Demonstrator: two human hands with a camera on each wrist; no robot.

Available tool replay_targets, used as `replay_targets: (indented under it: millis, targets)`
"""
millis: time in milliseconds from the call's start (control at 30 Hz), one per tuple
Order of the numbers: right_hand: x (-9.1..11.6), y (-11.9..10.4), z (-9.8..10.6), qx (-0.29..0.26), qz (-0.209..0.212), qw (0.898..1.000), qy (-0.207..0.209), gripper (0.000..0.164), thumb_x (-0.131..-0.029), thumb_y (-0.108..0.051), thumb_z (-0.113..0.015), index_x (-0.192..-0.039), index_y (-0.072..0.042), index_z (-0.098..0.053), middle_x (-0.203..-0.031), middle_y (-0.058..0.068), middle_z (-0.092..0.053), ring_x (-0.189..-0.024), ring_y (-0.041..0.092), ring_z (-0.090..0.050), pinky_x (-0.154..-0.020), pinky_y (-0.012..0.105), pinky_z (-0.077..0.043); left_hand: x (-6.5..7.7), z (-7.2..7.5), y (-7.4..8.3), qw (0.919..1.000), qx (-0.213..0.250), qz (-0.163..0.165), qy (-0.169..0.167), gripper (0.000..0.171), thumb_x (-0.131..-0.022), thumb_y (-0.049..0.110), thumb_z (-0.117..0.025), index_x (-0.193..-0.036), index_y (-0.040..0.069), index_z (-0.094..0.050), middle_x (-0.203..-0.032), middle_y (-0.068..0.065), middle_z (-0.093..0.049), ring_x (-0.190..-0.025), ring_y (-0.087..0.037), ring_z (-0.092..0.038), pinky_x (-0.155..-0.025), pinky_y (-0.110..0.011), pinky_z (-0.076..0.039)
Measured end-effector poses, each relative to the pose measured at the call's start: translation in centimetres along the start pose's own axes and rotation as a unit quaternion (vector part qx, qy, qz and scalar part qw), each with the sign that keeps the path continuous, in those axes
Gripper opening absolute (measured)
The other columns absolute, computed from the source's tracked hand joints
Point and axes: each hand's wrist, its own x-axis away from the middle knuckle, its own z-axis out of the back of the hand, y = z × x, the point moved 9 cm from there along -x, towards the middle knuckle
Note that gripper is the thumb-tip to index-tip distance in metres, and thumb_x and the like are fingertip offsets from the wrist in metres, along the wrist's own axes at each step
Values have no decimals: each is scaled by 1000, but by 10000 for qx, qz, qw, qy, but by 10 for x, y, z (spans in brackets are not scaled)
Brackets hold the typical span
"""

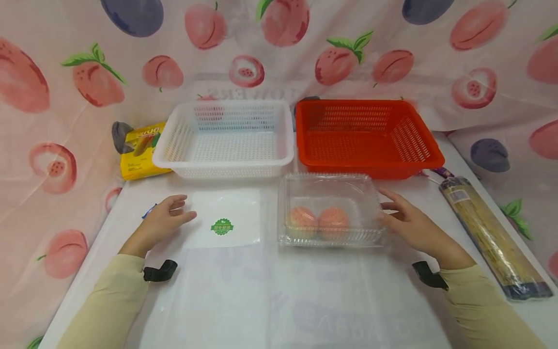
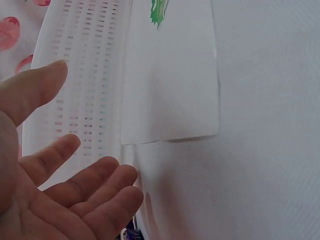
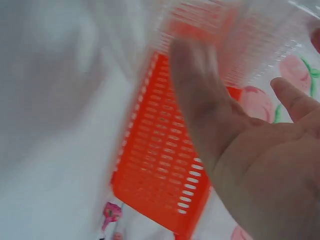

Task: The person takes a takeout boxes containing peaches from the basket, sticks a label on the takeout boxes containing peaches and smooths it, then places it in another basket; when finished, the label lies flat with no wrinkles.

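Observation:
A clear plastic clamshell box (image 1: 331, 189) with two round pinkish items (image 1: 333, 223) inside stands right of the middle of the table. My right hand (image 1: 407, 225) is at the box's right side, thumb and fingers spread; whether the fingertips touch it is hard to tell. In the right wrist view the thumb (image 3: 200, 85) is blurred near the clear plastic. My left hand (image 1: 163, 220) hovers with loosely bent fingers and holds nothing. Beside it lies a flat white bag (image 1: 235, 206) with a green printed badge, also seen as a white sheet (image 2: 175, 85) in the left wrist view.
Behind stand a white perforated basket (image 1: 231, 169) and a red one (image 1: 370, 169). A yellow snack packet (image 1: 141, 165) lies at the left, and a long pack of noodles (image 1: 492, 232) at the right. A small blue wrapper (image 1: 149, 211) peeks out behind the left hand.

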Motion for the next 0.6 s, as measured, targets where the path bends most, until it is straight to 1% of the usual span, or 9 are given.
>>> replay_targets:
  millis: [100,200,267,300,367,433,500,600]
  targets:
    - [3,-10,7,223,167,9993,258,74,-102,-35,-58,-161,-13,-18,-150,29,-38,-127,48,-46,-97,67,-43,-1,-4,2,9998,121,-134,8,86,-94,43,-68,-156,3,-25,-159,-23,-27,-143,-42,-30,-111,-58,-33]
    - [9,-26,14,302,386,9967,645,71,-101,-31,-61,-158,-6,-26,-151,26,-39,-131,45,-43,-102,65,-38,-1,-5,3,9998,142,-166,30,85,-94,41,-69,-156,2,-27,-160,-22,-27,-144,-42,-30,-112,-57,-32]
    - [14,-40,16,269,641,9936,893,66,-100,-26,-64,-154,-3,-33,-149,23,-43,-132,42,-44,-107,46,-42,-1,-6,3,9998,137,-153,33,85,-94,41,-69,-156,2,-27,-160,-22,-27,-144,-41,-30,-112,-57,-32]
    - [17,-49,15,222,866,9910,998,64,-99,-22,-66,-152,-3,-37,-148,22,-45,-131,40,-46,-106,36,-43,-1,-6,2,9998,135,-142,35,84,-94,41,-69,-156,3,-27,-160,-22,-27,-144,-41,-30,-112,-57,-32]
    - [21,-70,11,145,1332,9846,1120,59,-96,-14,-68,-149,-2,-43,-145,19,-49,-129,35,-48,-102,19,-42,-2,-5,1,9998,148,-139,31,84,-94,40,-70,-156,3,-26,-160,-22,-27,-144,-41,-30,-112,-56,-31]
    - [24,-91,1,47,1788,9774,1126,57,-94,-6,-70,-145,-2,-47,-143,17,-52,-127,32,-51,-97,7,-37,-2,-4,1,9998,166,-123,28,84,-94,39,-70,-156,3,-26,-160,-21,-26,-144,-41,-30,-112,-56,-31]
    - [24,-110,-12,-76,2156,9712,1015,56,-91,-1,-71,-143,0,-50,-140,16,-55,-126,31,-53,-99,10,-38,-2,-4,1,9998,164,-103,27,83,-94,39,-69,-156,4,-27,-160,-21,-27,-144,-40,-30,-113,-56,-31]
    - [20,-129,-34,-314,2420,9668,761,55,-90,1,-72,-140,2,-52,-137,16,-58,-126,31,-55,-103,21,-42,-2,-4,1,9999,129,-38,26,82,-95,40,-69,-156,5,-28,-161,-19,-27,-144,-40,-30,-112,-56,-32]
